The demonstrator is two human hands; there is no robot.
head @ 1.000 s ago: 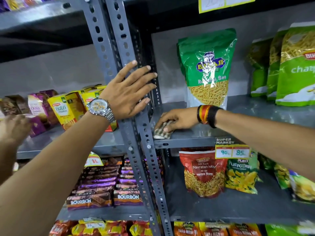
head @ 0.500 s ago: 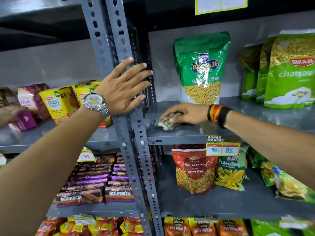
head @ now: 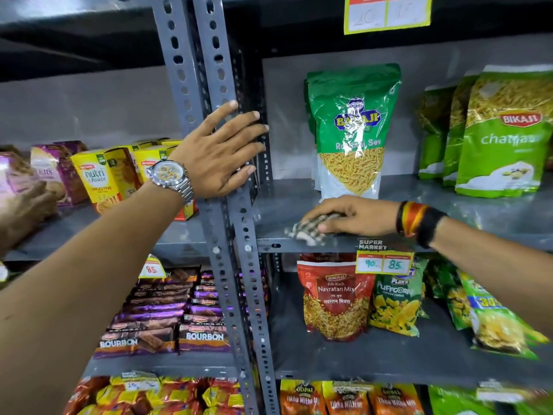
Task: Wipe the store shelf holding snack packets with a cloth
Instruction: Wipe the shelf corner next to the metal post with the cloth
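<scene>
Shelving of grey painted steel fills the view, its perforated angle upright (head: 227,235) standing as the landmark. Right of that upright runs the smooth, faintly glossy shelf (head: 466,217), bearing a crinkled green sev pouch (head: 353,130) upright behind the right hand (head: 356,217). Left hand (head: 218,151), with a metal-link watch (head: 169,175) on its wrist, lies flat against the upright, fingers spread, gripping nothing. The right hand's fingers curl down, pressing a soft chequered cloth (head: 308,232) onto the shelf's front edge, just right of the upright.
</scene>
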